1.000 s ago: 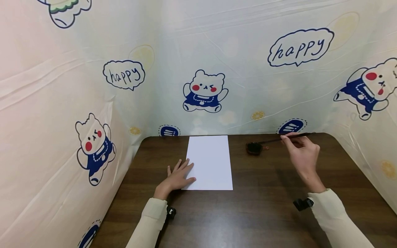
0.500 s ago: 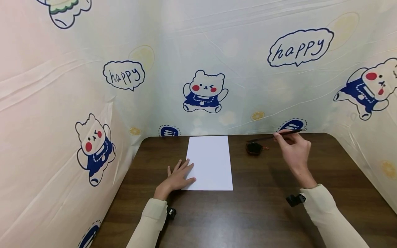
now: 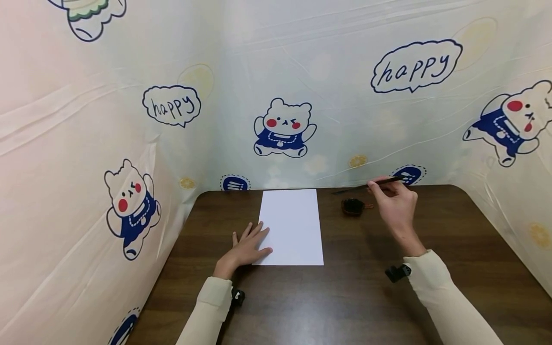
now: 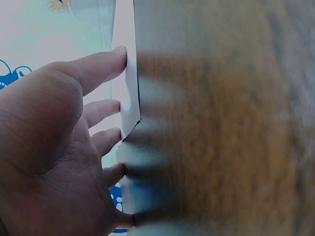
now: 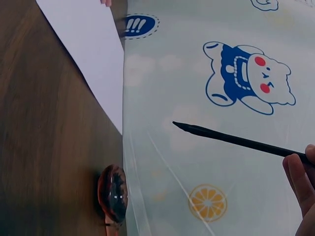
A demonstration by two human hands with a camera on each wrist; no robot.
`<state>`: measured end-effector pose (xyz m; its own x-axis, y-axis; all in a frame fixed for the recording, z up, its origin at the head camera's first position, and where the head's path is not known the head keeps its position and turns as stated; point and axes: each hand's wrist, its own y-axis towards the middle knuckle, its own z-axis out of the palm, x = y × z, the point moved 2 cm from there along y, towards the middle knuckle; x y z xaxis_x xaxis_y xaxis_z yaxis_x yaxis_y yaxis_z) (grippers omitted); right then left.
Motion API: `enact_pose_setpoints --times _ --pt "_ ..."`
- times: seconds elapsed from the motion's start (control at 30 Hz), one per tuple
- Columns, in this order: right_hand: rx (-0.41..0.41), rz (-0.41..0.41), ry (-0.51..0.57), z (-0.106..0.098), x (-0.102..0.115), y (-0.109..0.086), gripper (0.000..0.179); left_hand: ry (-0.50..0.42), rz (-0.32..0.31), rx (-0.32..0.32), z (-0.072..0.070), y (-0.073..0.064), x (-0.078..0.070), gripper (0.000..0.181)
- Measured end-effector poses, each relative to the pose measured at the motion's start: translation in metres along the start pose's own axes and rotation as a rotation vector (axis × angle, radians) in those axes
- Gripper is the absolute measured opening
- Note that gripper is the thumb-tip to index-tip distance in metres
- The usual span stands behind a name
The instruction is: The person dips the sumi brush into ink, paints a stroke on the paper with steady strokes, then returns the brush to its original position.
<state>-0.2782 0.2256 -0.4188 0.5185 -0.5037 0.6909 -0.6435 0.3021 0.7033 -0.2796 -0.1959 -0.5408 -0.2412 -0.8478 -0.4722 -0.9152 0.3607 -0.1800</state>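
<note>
A dark brush (image 5: 234, 139) held aloft, white paper (image 3: 295, 227) under a steadying palm-side touch.
The right hand (image 3: 394, 203) pinches the brush, tip leftward, over the far right of the surface (image 3: 293, 302), near a small dark dish (image 3: 352, 207) (glossy up close). The left hand (image 3: 247, 248), fingers apart, lies across the paper's left edge.

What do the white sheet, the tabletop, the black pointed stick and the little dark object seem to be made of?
White sheet: matt paper, it seems; thin and straight-edged.
Tabletop: wood or wood-look laminate, satin; brown grain, soft sheen.
Black pointed stick: painted wood or plastic, perhaps; evenly dark, little shine.
Little dark object: possibly glazed ceramic or plastic; glossy, bright highlights.
</note>
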Motion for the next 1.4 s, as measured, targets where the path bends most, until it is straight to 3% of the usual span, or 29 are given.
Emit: enact_pose_setpoints --times 0.23,0.57,1.07,1.4 --pt "0.01 0.007 0.014 0.01 0.003 0.002 0.009 0.011 -0.027 0.023 0.002 0.003 0.003 0.078" --pt "0.017 -0.013 0.032 0.028 0.005 0.002 0.011 0.011 -0.018 -0.003 0.0 -0.001 0.0 0.075" --pt "0.059 -0.008 0.09 0.051 0.026 -0.002 0.008 -0.007 -0.005 -0.005 -0.001 -0.001 -0.002 0.076" --pt "0.104 0.025 0.114 0.066 0.019 -0.006 0.01 -0.037 0.016 0.001 0.002 0.001 0.004 0.079"
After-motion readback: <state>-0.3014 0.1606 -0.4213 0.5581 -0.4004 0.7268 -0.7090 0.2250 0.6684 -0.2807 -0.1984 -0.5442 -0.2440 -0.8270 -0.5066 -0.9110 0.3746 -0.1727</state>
